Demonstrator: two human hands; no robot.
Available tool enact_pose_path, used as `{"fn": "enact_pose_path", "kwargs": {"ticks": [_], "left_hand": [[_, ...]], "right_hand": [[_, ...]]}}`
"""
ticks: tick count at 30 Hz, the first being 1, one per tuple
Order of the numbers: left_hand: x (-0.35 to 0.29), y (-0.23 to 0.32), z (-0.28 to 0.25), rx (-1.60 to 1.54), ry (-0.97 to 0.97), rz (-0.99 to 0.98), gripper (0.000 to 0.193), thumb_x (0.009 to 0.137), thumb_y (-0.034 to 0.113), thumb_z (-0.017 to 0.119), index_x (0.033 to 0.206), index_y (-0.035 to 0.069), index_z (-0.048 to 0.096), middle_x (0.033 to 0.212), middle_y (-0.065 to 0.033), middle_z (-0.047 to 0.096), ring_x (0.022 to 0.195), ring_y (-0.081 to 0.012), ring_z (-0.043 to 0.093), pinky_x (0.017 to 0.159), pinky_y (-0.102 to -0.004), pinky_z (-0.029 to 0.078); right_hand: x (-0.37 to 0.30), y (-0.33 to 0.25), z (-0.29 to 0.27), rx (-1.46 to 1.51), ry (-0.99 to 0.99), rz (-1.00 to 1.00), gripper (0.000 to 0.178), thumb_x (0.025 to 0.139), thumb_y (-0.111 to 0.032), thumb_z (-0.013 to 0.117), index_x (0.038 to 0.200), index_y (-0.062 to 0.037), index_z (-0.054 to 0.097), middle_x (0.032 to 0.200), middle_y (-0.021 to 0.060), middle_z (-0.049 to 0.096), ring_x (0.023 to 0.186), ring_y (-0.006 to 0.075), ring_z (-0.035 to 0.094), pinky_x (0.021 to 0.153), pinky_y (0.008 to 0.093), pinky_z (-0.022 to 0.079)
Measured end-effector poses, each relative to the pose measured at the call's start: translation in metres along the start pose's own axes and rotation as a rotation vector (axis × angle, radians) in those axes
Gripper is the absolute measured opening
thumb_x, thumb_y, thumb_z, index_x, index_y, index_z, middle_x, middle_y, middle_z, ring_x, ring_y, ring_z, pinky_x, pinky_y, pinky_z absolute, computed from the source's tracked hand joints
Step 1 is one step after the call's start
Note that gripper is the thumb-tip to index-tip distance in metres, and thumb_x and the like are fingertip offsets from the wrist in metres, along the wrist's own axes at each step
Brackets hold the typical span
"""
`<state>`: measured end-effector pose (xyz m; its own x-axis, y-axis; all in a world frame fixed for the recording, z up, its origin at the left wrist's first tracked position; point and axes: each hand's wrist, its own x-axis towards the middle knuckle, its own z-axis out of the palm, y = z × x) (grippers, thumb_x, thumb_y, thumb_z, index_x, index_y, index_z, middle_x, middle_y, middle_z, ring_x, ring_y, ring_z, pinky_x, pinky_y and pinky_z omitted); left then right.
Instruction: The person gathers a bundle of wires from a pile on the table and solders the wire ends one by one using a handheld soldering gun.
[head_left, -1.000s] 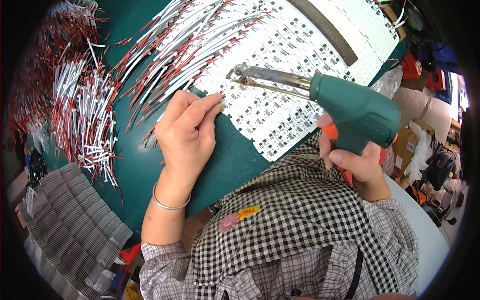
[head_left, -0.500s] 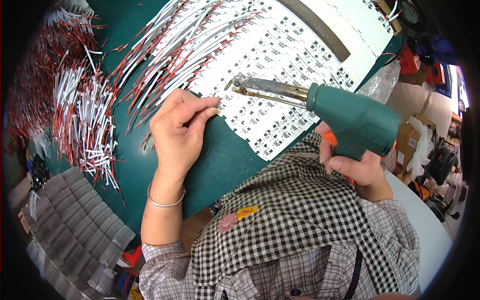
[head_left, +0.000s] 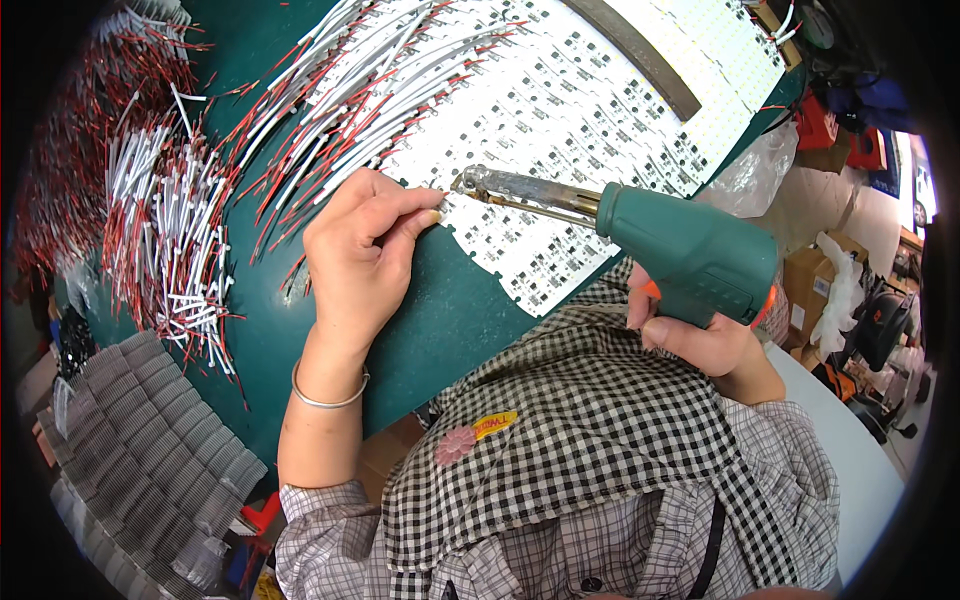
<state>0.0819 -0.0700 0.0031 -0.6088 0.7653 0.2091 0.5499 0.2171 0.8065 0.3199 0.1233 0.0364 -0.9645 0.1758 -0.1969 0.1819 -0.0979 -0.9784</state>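
A green soldering gun point(head_left: 690, 245) is gripped in my right hand point(head_left: 705, 335), its metal barrel pointing left over the white circuit board panel point(head_left: 530, 245). The gun's tip is just right of my left fingertips, close above the panel's left edge. My left hand point(head_left: 365, 240) is closed in a pinch at that edge, thumb against forefinger. Whatever lies between those fingertips is too small to make out. Beyond that hand, many red and white wires point(head_left: 345, 120) fan out from the panel's upper left part.
Bundles of loose red and white wires point(head_left: 165, 220) lie on the green table point(head_left: 430, 320) to the left. Stacked grey ribbed pieces point(head_left: 150, 420) sit at lower left. A dark curved bar point(head_left: 640, 55) rests across the panels. Clear plastic point(head_left: 755, 175) and boxes point(head_left: 815, 285) are at right.
The soldering gun has shifted left and slightly toward me in my right hand, bringing its tip down nearer my left fingertips. My left hand has barely moved and keeps its pinch.
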Motion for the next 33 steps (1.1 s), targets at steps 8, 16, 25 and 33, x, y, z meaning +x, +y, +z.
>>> {"fn": "enact_pose_path", "kwargs": {"ticks": [8,16,25,33], "left_hand": [[-0.001,-0.002,0.001,-0.013,0.012,0.008,0.022,0.068,-0.011,0.071,0.086,0.003,0.071,0.07,-0.0053,0.057,0.061,-0.0141,0.055,0.055,-0.025,0.045],[-0.003,0.0,0.004,0.027,0.025,0.03,0.019,0.07,-0.011,0.071,0.086,0.0,0.071,0.071,-0.0041,0.056,0.064,-0.0115,0.052,0.056,-0.0226,0.042],[-0.005,-0.001,0.001,0.057,0.04,0.065,0.021,0.069,-0.011,0.071,0.085,0.001,0.071,0.072,-0.0054,0.058,0.064,-0.0134,0.055,0.057,-0.0236,0.044],[-0.012,0.012,-0.036,0.058,-0.061,-0.036,0.014,0.075,-0.003,0.071,0.088,0.002,0.071,0.079,-0.0079,0.066,0.068,-0.016,0.063,0.06,-0.025,0.049]], "right_hand": [[0.007,-0.012,0.014,0.08,0.13,0.17,0.02,0.076,0.001,0.066,0.094,0.0011,0.06,0.083,0.0052,0.063,0.075,0.0122,0.06,0.066,0.0264,0.049],[-0.001,-0.008,0.01,-0.01,0.116,0.225,0.018,0.075,-0.001,0.067,0.092,0.0004,0.062,0.083,0.004,0.063,0.072,0.0124,0.059,0.064,0.0271,0.049],[0.004,-0.015,0.008,0.295,0.263,-0.002,0.053,0.073,0.003,0.064,0.123,0.0089,0.046,0.114,0.0195,0.056,0.073,0.0197,0.06,0.054,0.0252,0.052],[-0.004,-0.008,0.001,0.247,0.289,-0.038,0.059,0.073,-0.005,0.066,0.124,0.0109,0.042,0.11,0.0214,0.055,0.068,0.0187,0.059,0.048,0.0253,0.05]]}}
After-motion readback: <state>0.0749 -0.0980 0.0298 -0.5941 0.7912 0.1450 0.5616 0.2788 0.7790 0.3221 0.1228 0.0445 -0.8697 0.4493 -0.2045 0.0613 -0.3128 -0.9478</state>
